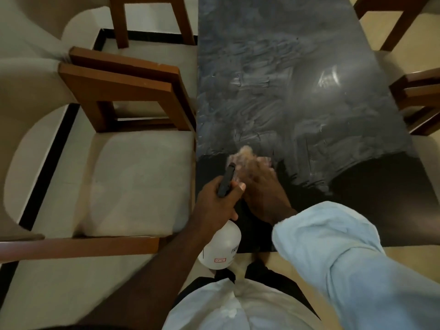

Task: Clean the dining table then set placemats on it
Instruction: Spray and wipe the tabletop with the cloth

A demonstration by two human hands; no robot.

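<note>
The dark dining table point(297, 75) runs away from me, its far part covered in grey wet smears and its near end still plain black. My right hand point(262, 186) lies flat on a pale cloth point(245, 153) near the table's near left corner; the hand and cloth are blurred. My left hand point(214, 203) grips the black trigger head of a white spray bottle point(222, 248), which hangs just off the table's near left edge. No placemats are in view.
A wooden chair with a pale cushion point(133, 182) stands tight against the table's left side, another chair point(152, 22) behind it. Dark wooden chair parts point(419, 98) show along the right edge. Pale tiled floor with a black border lies at left.
</note>
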